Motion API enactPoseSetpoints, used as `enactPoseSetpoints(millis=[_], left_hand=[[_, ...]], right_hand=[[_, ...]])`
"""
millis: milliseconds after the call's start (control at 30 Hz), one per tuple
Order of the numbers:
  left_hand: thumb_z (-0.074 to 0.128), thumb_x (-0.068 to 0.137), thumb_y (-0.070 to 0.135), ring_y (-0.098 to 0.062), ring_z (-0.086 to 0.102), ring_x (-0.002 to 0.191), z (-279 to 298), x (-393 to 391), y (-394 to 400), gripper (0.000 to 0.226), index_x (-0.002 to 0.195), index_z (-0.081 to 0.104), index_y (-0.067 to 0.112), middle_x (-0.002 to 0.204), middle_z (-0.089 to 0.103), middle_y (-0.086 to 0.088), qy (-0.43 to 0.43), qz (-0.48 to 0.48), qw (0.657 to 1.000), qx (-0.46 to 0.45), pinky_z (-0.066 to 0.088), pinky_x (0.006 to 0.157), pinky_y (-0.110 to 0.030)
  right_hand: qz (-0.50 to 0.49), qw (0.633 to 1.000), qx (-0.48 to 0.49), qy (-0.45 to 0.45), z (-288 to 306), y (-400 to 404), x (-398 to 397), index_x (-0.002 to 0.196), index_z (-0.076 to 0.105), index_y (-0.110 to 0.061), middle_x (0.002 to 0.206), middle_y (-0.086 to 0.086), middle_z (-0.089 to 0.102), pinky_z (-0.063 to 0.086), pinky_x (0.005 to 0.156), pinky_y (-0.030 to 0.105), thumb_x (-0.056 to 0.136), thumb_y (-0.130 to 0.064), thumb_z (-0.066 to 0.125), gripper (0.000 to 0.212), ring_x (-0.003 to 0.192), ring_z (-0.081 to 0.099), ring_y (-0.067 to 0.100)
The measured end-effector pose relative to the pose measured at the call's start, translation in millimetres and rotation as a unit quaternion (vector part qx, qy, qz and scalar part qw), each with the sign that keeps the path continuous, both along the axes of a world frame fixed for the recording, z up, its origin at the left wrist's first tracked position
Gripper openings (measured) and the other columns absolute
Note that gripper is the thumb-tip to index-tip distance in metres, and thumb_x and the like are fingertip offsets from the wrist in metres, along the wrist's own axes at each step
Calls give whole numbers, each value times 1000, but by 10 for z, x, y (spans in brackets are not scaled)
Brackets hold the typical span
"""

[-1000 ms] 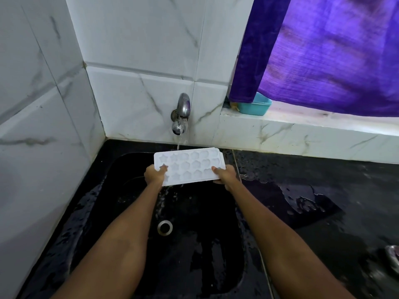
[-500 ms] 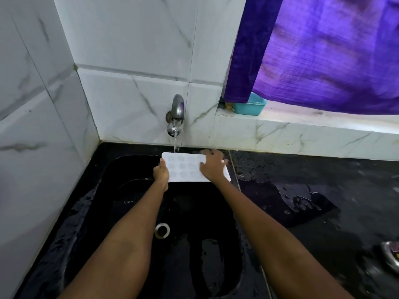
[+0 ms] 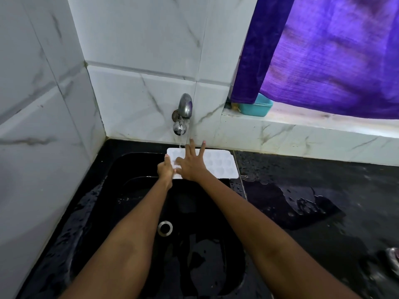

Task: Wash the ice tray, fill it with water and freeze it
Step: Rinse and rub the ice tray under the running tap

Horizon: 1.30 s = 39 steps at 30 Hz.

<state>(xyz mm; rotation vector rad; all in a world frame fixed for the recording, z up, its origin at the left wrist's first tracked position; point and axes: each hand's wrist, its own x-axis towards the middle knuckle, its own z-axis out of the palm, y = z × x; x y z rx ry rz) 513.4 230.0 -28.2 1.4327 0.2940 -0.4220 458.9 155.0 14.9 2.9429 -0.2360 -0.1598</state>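
Right hand slid left, fingers splayed flat on ice tray; left hand grip clamps tray edge.

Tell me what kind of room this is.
Probably a home kitchen or wash area: a black sink set in a wet dark counter, a wall tap running, and marble-look tiled walls.

My right hand covers the ice tray's left cells; a blurred metal object is cut off at the right edge.

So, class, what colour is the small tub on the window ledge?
Teal; the tub shows in the head view, under the purple curtain.
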Motion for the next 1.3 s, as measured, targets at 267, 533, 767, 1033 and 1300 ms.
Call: enactPoseSetpoints(millis=[267, 533, 767, 1033, 1300], left_hand=[[40, 99, 34, -26, 58, 84, -17, 6, 130, 47, 90, 65, -5, 86, 64, -15, -19, -1, 999, 51, 45, 73, -31], [42, 99, 34, -38, 62, 106, 1, 28, 403, 52, 107, 63, -13, 108, 65, -27, -37, 69, 994, 79, 49, 89, -40], [56, 91, 43, -12, 36, 53, 66, 152, 875, 53, 51, 36, 15, 55, 36, 0, -106, 97, 986, 89, 33, 54, -29], [70, 80, 43, -29, 65, 87, 250, 7, 1201, 38, 98, 67, 9, 92, 70, -10, -337, -152, 819, 439, 47, 72, -34], [48, 94, 45, -39, 58, 109, 294, 0, 1254, 46, 118, 51, 5, 118, 60, -21, -239, -64, 872, 423, 43, 80, -36]], right_hand=[[-13, 995, 46, 82, 71, -11, 53, 139, 34, -45, 157, 23, -3, -12, 100, 75, 76, -73, 49, 70, 140, -26, 42], [-36, 942, 328, -67, -15, -41, -76, 126, 57, -34, 155, 15, 19, -3, 115, 60, 85, -53, 58, 45, 147, -4, 32], [-368, 814, 445, -65, -211, -224, -214, 149, 7, -5, 155, 18, 18, 24, 115, 48, 93, -37, 52, 79, 143, 19, 37], [-362, 802, 475, -12, -443, -28, -320, 139, 31, 0, 139, 18, 44, 38, 107, 40, 94, -27, 53, 57, 129, 42, 36], [-342, 696, 624, -102, -213, 175, -103, 83, 58, -6, 82, 11, 54, 45, 59, 30, 92, -10, 50, 13, 67, 50, 21]])
